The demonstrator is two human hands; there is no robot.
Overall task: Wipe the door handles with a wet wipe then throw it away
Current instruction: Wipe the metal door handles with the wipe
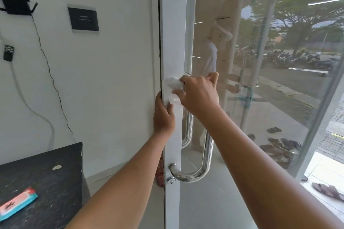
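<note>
Forearms reach up from 6 o'clock to the door (173, 33), whose white stile runs down the middle of the view. Left hand (163, 117) clasps the stile's edge just below centre: thumb on the front face, fingers wrapped behind and out of sight. Right hand (198, 93), just at 2 o'clock of it, clutches the wipe (171, 89) in curled fingers and presses it on the stile where the upper end of the handle (207, 154) meets it. Wipe's lower edge touches the left thumb. Chrome handle curves down under the right wrist to its lower mount at 6 o'clock, with a lock (170, 180) just beneath. At 8 o'clock a pack (17, 203) lies on a dark table (46, 169). At 10 o'clock a router (16, 5) and a panel (83, 18) hang on the wall. Sandals (329, 190) lie beyond the glass at 4 o'clock.
</note>
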